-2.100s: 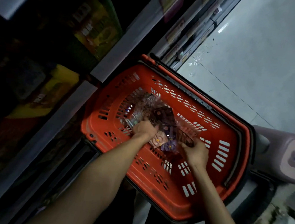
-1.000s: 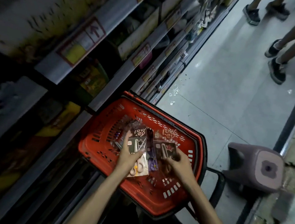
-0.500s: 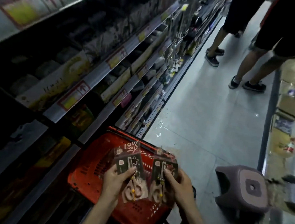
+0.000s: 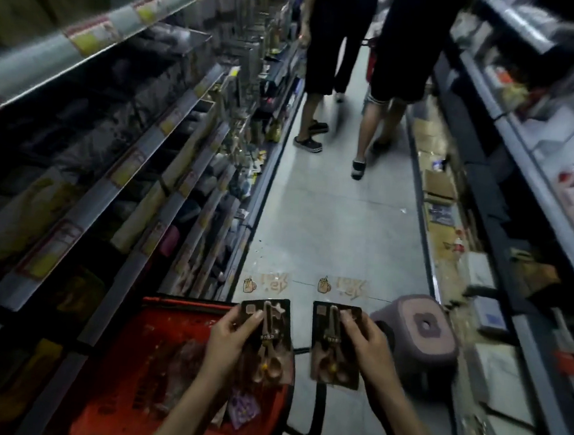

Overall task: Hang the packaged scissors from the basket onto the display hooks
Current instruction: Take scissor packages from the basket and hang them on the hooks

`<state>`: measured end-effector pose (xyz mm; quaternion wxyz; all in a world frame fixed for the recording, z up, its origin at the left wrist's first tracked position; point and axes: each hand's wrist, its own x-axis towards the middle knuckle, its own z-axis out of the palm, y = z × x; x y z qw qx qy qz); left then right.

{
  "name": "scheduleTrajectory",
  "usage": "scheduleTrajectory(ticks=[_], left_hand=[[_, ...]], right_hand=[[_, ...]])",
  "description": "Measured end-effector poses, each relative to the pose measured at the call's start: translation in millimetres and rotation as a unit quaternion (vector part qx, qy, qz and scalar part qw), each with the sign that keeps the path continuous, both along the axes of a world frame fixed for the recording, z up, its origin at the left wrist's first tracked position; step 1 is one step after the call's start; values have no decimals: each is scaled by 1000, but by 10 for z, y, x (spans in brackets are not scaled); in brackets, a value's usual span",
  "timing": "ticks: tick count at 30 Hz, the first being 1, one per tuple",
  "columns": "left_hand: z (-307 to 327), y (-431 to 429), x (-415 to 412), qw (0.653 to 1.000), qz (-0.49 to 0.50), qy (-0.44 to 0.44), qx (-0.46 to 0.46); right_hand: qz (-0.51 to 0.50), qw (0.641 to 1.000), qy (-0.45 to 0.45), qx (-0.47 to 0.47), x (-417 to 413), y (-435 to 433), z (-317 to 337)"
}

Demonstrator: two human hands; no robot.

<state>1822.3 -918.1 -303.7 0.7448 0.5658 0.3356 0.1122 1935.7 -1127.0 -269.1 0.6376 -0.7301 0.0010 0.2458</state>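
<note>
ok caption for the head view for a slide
Left hand grips one dark carded scissors pack, right hand a second pack, red plastic basket below, in a shop aisle.

The grey floor (image 4: 329,227) carries a red basket (image 4: 113,396) and, nearby, a stool (image 4: 420,337).

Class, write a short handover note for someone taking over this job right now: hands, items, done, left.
Left grip: holds one scissors pack over the basket.
Right grip: holds a second pack beside the basket, over the floor.
More packs lie in the basket.
Done: two packs picked up.
Left: hang both on the hooks (too blurred to pick out), then the rest.
</note>
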Motion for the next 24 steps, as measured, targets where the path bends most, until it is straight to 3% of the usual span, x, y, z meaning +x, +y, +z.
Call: scheduleTrajectory(ticks=[5,13,16,20,24], left_hand=[[321,-154,74,988,-125,-13,88],[941,-692,141,968,-227,-68,84],[1112,-1066,95,953,-268,-95,103],[1148,-1774,-57,924,-348,-108,117],[1186,-2690,-324,874,-459,-117,108]], right_hand=[[-81,996,-32,19,-300,-263,267],[-203,965,-165,18,-781,-781,607],[-260,952,-163,14,-1087,-1174,660],[-380,914,-138,28,-1684,-1854,701],[-509,851,-126,30,-2350,-2614,619]])
